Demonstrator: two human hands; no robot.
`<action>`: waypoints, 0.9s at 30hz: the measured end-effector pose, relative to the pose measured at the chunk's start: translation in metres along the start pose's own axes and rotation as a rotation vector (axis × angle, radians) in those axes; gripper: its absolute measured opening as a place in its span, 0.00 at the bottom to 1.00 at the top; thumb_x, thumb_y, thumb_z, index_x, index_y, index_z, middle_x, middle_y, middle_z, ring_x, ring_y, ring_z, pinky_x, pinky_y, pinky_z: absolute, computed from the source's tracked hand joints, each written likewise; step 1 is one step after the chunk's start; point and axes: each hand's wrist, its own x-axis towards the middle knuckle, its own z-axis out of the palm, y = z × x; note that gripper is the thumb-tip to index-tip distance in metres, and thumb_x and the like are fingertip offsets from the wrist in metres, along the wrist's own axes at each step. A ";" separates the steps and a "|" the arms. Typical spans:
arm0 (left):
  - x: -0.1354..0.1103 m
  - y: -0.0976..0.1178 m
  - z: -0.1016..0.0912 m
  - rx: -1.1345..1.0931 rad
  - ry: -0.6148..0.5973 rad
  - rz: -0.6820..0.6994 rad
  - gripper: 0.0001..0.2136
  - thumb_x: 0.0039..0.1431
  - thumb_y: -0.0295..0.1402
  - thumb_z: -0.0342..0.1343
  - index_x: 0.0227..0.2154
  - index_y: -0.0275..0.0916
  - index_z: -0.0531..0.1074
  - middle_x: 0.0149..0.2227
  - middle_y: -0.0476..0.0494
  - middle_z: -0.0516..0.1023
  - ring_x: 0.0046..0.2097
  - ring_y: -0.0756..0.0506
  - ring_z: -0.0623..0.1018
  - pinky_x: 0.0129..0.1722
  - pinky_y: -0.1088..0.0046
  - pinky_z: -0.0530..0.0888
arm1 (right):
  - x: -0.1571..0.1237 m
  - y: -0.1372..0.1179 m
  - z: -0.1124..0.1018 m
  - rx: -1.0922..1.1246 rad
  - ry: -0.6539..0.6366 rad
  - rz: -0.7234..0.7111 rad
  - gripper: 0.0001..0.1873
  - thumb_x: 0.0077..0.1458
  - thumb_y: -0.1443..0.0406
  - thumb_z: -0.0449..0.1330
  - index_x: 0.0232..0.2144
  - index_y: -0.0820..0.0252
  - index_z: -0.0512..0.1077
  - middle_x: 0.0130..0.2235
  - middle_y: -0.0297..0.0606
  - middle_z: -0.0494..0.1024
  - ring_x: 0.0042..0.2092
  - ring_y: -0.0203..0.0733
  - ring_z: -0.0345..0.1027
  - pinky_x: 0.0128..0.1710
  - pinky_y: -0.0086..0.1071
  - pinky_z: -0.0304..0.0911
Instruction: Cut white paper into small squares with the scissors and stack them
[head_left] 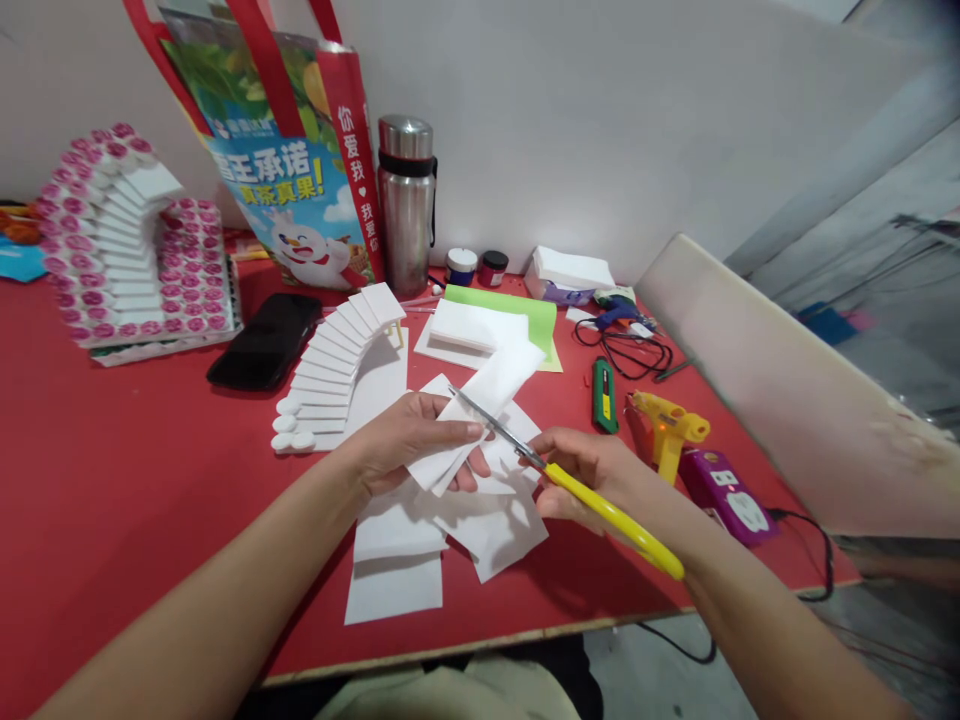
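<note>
My left hand is closed on folded white tissue, pinched between thumb and fingers above the table. In my right hand is a pair of scissors with yellow handles. The metal blades lie across the tissue, pointing up and left; whether they are parted is hard to tell. Beneath both hands, several white sheets lie overlapping on the red table. A folded white stack rests just beyond, on a green sheet. To the left stands a curved white model staircase.
A black phone, a pink-and-white decorated model, a bag and a steel flask stand left and behind. On the right are a green cutter, a yellow glue gun and a purple power strip.
</note>
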 end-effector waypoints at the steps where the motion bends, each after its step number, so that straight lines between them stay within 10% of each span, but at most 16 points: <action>1: 0.000 0.000 0.000 0.003 -0.013 0.006 0.09 0.55 0.34 0.69 0.29 0.32 0.82 0.27 0.40 0.84 0.24 0.47 0.81 0.20 0.79 0.76 | 0.001 0.002 -0.001 -0.009 0.008 -0.007 0.26 0.50 0.48 0.72 0.40 0.60 0.71 0.30 0.32 0.71 0.31 0.35 0.58 0.29 0.29 0.54; 12: -0.001 0.001 -0.007 0.003 -0.038 -0.031 0.12 0.55 0.37 0.70 0.34 0.32 0.80 0.28 0.39 0.84 0.24 0.47 0.81 0.21 0.77 0.77 | -0.005 0.003 0.002 -0.121 0.162 -0.019 0.27 0.46 0.46 0.72 0.37 0.58 0.71 0.22 0.26 0.67 0.21 0.32 0.56 0.21 0.27 0.52; 19: 0.001 0.010 -0.014 -0.062 0.140 0.333 0.27 0.63 0.54 0.56 0.53 0.36 0.76 0.57 0.31 0.79 0.57 0.35 0.80 0.55 0.58 0.79 | 0.010 0.001 -0.010 -0.930 0.656 0.218 0.14 0.61 0.56 0.60 0.43 0.60 0.72 0.34 0.46 0.81 0.38 0.56 0.78 0.35 0.39 0.65; 27: 0.011 0.002 -0.026 0.396 0.288 0.791 0.30 0.58 0.41 0.66 0.63 0.50 0.68 0.72 0.46 0.60 0.74 0.36 0.55 0.73 0.50 0.52 | 0.036 0.019 -0.022 -1.235 0.587 0.528 0.15 0.64 0.60 0.52 0.42 0.66 0.72 0.40 0.57 0.81 0.45 0.60 0.79 0.35 0.39 0.63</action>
